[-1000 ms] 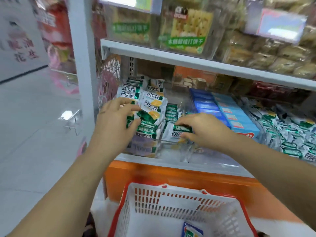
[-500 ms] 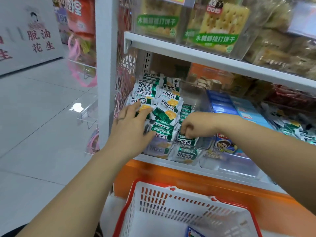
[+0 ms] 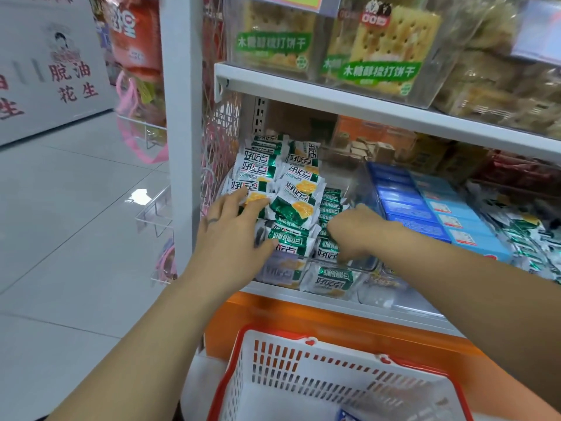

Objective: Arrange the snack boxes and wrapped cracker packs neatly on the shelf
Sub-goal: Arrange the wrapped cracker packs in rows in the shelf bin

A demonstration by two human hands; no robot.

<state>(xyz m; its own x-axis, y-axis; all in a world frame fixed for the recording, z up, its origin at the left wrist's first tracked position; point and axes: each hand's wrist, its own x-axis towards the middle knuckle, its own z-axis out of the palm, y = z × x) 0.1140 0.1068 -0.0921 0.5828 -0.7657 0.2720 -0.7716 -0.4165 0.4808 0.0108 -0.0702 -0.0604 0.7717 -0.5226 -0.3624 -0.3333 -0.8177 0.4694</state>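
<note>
A heap of green-and-white wrapped cracker packs [image 3: 291, 192] fills the left end of the middle shelf [image 3: 349, 302], behind a clear bin front [image 3: 361, 267]. My left hand [image 3: 230, 232] rests on the heap's left side, fingers spread and thumb against a lower pack. To the right, a row of the same packs [image 3: 331, 205] stands on edge. My right hand [image 3: 355, 229] reaches down into that row, its fingers curled round a pack at the front. Blue snack boxes [image 3: 425, 208] lie in rows just right of my right hand.
A white basket with a red rim [image 3: 303, 375] sits below the shelf, with one pack in it. The upper shelf [image 3: 334, 95] carries large clear cracker packs [image 3: 382, 47]. A white shelf post [image 3: 179, 147] stands at the left. More green packs [image 3: 522, 232] lie far right.
My right hand has sunk lower into the row of upright packs, fingers now curled downward. My left hand stays spread on the heap. The view has shifted left and closer.
</note>
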